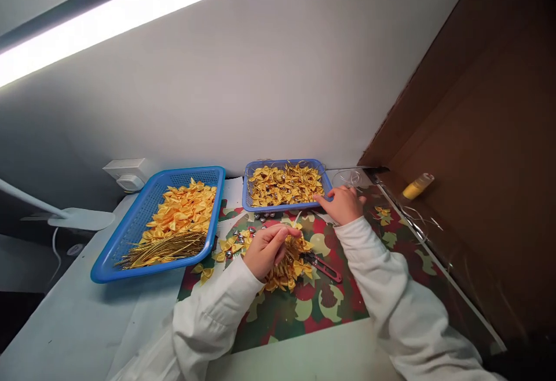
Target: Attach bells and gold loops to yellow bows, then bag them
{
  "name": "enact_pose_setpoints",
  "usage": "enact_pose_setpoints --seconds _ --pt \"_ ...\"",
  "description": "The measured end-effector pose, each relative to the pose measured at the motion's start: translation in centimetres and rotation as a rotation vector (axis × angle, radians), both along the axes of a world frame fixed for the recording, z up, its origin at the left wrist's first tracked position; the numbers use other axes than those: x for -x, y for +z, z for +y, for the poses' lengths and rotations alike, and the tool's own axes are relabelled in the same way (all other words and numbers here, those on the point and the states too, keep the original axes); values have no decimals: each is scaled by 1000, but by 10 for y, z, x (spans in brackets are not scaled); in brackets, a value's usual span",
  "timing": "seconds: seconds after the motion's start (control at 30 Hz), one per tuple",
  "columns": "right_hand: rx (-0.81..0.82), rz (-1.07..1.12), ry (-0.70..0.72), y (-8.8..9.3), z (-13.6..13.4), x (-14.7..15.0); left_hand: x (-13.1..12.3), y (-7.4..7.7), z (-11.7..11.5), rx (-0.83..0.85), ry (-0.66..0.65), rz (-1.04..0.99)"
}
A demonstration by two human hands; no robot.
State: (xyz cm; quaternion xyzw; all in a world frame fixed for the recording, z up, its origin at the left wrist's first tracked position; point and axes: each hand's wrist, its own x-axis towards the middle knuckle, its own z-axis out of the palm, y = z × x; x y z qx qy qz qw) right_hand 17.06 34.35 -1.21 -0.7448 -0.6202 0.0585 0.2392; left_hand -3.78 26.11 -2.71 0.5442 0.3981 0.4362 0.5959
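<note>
My left hand (267, 248) is closed around a bunch of yellow ribbon bows (292, 265) that hangs down onto the camouflage-pattern mat (321, 306). My right hand (343, 203) reaches to the front right corner of the small blue basket (248, 201), fingers curled against its rim beside the yellow bows (284, 184) inside; whether it holds one is hidden. Loose bows (226, 246) and small silver bells (263, 217) lie on the mat between the baskets. Both arms wear white sleeves.
A larger blue basket (130, 236) at the left holds more yellow bows and a bundle of gold wires (167, 248). Small snips (324, 267) lie by the held bunch. A clear dish (351, 178), a yellow thread spool (417, 186), a brown board on the right, a wall socket (128, 175).
</note>
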Motion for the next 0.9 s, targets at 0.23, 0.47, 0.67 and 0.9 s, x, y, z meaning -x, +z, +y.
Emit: enact_pose_setpoints --seconds 0.23,0.47,0.67,0.9 --pt "57 -105 29 -5 9 29 2 -2 -1 28 -10 -6" --pt "90 69 74 -12 21 20 4 -1 -1 31 6 -17" --pt "39 159 88 -17 22 8 6 0 -2 46 12 -30" --pt "-57 275 124 -21 23 4 9 -3 -1 63 66 -29"
